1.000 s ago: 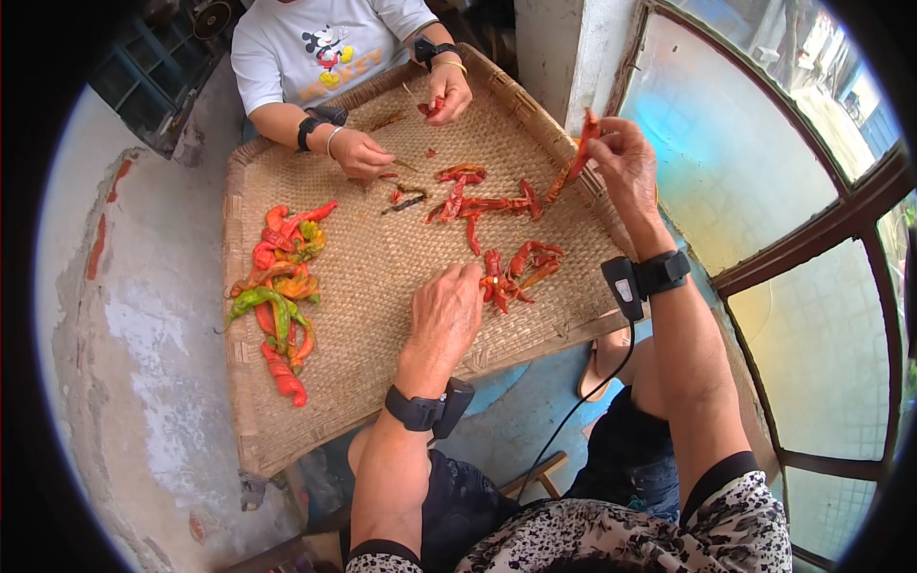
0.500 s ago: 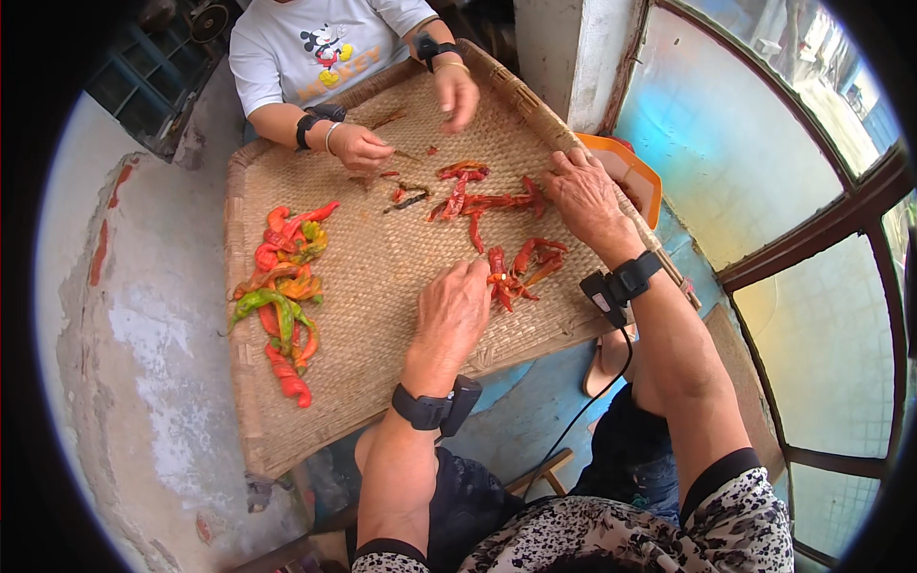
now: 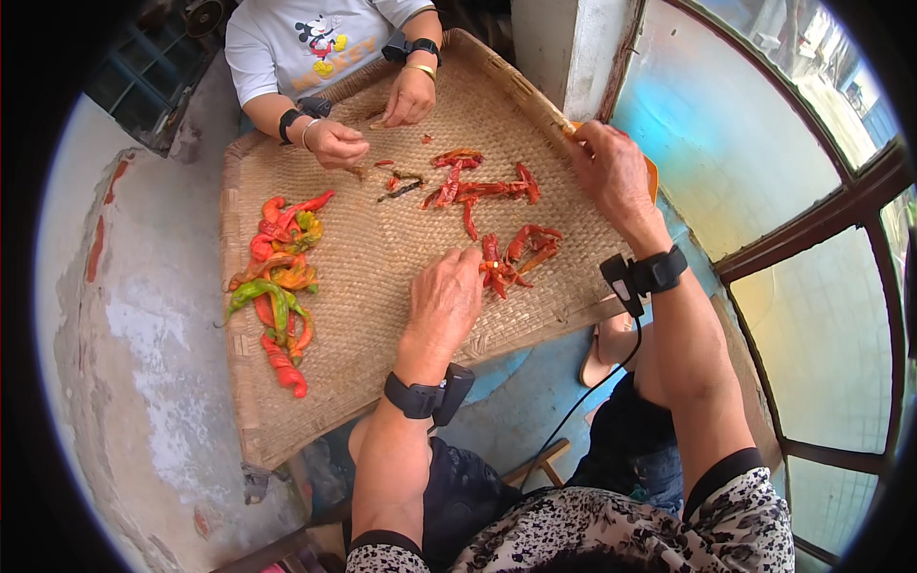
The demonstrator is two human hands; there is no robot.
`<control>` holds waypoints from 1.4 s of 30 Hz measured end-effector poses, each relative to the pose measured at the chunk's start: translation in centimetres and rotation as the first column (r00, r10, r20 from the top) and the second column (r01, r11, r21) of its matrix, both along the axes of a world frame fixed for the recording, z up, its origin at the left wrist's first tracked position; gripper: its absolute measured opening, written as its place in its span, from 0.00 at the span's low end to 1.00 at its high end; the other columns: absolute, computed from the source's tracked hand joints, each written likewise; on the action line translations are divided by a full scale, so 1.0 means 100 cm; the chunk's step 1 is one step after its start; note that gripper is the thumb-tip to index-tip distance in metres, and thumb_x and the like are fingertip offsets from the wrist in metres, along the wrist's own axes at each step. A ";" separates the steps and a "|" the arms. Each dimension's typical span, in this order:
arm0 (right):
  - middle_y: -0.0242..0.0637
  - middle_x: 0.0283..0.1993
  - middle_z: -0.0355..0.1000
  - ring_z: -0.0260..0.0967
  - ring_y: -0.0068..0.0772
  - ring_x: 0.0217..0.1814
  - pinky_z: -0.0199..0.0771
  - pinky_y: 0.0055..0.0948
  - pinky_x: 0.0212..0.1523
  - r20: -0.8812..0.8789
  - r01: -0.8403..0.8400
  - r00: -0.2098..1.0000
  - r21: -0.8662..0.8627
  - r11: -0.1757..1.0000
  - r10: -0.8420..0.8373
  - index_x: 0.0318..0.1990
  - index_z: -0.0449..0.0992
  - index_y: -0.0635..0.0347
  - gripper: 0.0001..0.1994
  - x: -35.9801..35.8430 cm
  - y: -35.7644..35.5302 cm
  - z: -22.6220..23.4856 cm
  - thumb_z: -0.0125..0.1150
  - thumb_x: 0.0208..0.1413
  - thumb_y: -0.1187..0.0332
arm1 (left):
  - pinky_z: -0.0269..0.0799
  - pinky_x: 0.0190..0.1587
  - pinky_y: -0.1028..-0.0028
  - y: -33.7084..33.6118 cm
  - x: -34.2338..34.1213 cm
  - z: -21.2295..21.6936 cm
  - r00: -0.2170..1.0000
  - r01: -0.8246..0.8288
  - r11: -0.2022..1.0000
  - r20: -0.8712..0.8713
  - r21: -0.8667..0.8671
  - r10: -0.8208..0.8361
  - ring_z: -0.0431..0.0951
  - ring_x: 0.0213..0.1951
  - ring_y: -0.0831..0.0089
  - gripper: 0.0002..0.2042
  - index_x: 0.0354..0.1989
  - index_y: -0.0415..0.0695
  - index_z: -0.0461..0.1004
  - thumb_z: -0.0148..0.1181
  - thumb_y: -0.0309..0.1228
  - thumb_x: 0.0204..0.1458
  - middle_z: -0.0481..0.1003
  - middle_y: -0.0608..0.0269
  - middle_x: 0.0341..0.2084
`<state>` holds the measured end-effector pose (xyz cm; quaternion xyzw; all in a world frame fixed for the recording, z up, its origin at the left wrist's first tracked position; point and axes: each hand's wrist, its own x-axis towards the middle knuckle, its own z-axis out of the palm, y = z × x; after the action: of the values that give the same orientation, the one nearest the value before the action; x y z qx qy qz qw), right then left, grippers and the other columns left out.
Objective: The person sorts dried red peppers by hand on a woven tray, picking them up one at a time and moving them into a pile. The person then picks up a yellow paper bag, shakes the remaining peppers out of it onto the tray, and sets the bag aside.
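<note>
My left hand rests low over the woven tray, its fingers curled together at the left edge of a small pile of dried red chili peppers. Whatever those fingertips hold, if anything, is hidden. My right hand is raised at the tray's right rim, beside the orange container. Its fingers are bent and closed, and I cannot make out what is between them. More dried red chilies lie farther up the tray, near a few dark, shrivelled ones.
Fresh red, orange and green peppers lie in a heap at the tray's left. Across the tray, a co-worker's two hands are over the far edge. Frosted window panes stand on the right, a worn wall on the left.
My right hand has shifted right and lifted at the tray's rim, over the orange container. My left hand has barely moved. The co-worker's hands have drawn back and closer together.
</note>
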<state>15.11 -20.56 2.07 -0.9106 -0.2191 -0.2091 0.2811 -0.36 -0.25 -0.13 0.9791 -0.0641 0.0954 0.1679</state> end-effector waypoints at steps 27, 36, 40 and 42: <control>0.41 0.35 0.70 0.67 0.42 0.42 0.69 0.35 0.47 -0.014 -0.456 0.879 -0.321 0.830 0.477 0.39 0.76 0.60 0.13 -0.030 0.069 -0.037 0.54 0.42 0.78 | 0.70 0.35 0.56 0.010 -0.006 0.004 0.999 -0.030 1.000 0.020 -0.001 0.030 0.74 0.34 0.48 0.06 0.34 0.39 0.68 0.57 0.25 0.49 0.73 0.49 0.30; 0.45 0.36 0.70 0.67 0.44 0.44 0.72 0.39 0.43 0.276 0.261 0.937 -0.147 0.954 -0.214 0.39 0.76 0.61 0.09 0.006 -0.015 -0.012 0.54 0.49 0.75 | 0.71 0.37 0.58 0.001 0.000 0.001 1.000 0.011 1.000 -0.013 -0.003 -0.011 0.75 0.36 0.49 0.08 0.38 0.40 0.70 0.56 0.25 0.49 0.74 0.49 0.33; 0.43 0.39 0.70 0.68 0.44 0.44 0.72 0.40 0.42 -0.017 -0.132 0.991 -0.386 0.913 0.136 0.38 0.74 0.58 0.08 -0.014 0.002 -0.001 0.55 0.49 0.75 | 0.72 0.40 0.59 -0.001 0.002 0.000 0.996 0.055 0.995 -0.072 -0.078 -0.061 0.75 0.37 0.50 0.11 0.42 0.41 0.71 0.55 0.23 0.50 0.74 0.49 0.35; 0.42 0.36 0.70 0.68 0.45 0.42 0.74 0.40 0.41 -0.006 -0.356 0.930 -0.273 0.894 0.368 0.34 0.73 0.59 0.05 -0.022 0.013 -0.024 0.55 0.48 0.75 | 0.71 0.40 0.59 -0.004 0.002 0.001 0.993 0.094 0.992 -0.058 -0.080 -0.099 0.75 0.38 0.50 0.11 0.43 0.41 0.71 0.55 0.23 0.50 0.74 0.49 0.35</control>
<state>12.89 -19.24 -0.33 -0.8786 -0.4172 -0.1421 0.1838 -0.11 -0.64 -0.07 0.9701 -0.1026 0.0590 0.2118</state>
